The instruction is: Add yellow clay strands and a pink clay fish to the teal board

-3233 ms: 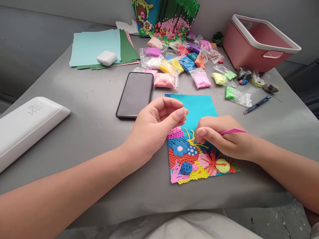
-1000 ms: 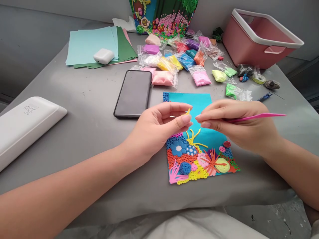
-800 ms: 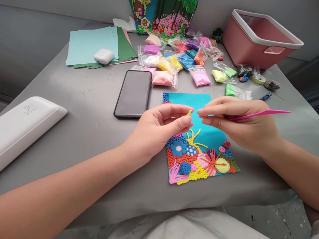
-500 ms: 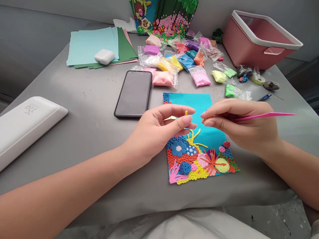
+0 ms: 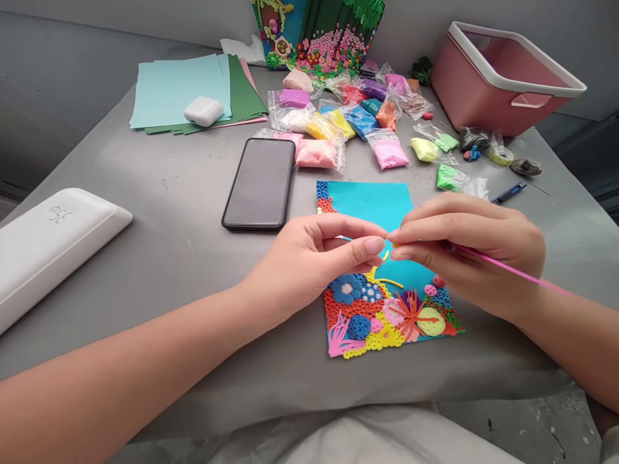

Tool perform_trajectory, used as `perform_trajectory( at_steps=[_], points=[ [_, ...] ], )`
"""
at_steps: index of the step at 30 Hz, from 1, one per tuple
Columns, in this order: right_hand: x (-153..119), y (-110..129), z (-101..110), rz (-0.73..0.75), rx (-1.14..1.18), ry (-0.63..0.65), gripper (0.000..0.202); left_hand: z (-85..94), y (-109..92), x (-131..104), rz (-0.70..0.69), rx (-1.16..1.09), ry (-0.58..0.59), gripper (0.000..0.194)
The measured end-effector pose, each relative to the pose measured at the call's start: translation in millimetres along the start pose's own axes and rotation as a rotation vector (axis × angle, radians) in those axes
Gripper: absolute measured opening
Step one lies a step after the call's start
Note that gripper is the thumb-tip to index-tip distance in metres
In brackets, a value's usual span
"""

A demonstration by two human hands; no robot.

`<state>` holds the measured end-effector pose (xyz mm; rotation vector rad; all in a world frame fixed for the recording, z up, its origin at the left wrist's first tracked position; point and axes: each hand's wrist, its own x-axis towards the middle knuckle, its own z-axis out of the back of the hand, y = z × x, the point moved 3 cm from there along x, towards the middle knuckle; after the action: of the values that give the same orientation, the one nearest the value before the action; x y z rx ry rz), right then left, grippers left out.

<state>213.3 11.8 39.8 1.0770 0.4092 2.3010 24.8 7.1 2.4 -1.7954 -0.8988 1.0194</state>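
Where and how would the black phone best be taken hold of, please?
I would pinch the black phone by its long edges, coming from above its left side: it lies flat, screen up, with the left hand near its lower right corner and a pink packet beside its upper right.

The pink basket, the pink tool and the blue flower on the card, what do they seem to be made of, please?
Pink basket: probably moulded plastic, smooth and satin, with a rounded white rim.
Pink tool: likely plastic, smooth as far as shows, its slim shaft evenly coloured.
Blue flower: seemingly matte modelling clay, its petals plump and rounded.
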Motion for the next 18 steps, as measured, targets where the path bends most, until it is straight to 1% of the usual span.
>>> perform_trajectory(
  at_steps=[1, 3, 6, 10, 12, 15, 17, 18],
  points=[
    [-0.4, 0.5, 0.5, 0.019, -0.021, 0.000, 0.016, -0.1, 0.4, -0.2, 0.012, -0.003, 0.005, 0.023],
    [-2.0, 1.5, 1.2, 0.046, -0.064, -0.007, 0.021, -1.6, 1.5, -0.4, 0.038, -0.029, 0.056, 0.024],
    [-5.2, 3.6, 0.8, 0.081, -0.109, -0.020, 0.020, -4.2, 4.3, 0.0, 0.097, -0.094, 0.150, 0.020],
    [-7.5, 8.3, -0.8, 0.140, -0.124, -0.006, 0.019, -5.6, 6.6, 1.0, 0.166, -0.157, 0.212, 0.018],
    [-7.2, 9.9, -1.0, 0.149, -0.136, -0.012, 0.018, -5.8, 5.8, 1.3, 0.171, -0.150, 0.216, 0.016],
    [-5.8, 8.3, 0.7, 0.115, -0.143, -0.086, 0.014, -5.2, 3.5, 1.1, 0.150, -0.105, 0.181, 0.016],
    [-5.1, 4.4, 2.8, 0.068, -0.079, -0.156, 0.008, -4.4, 2.7, 0.7, 0.130, -0.097, 0.146, 0.017],
    [-4.8, 1.7, 3.6, 0.032, -0.033, -0.176, 0.008, -3.8, 2.8, 0.6, 0.121, -0.101, 0.128, 0.018]
  ],
)
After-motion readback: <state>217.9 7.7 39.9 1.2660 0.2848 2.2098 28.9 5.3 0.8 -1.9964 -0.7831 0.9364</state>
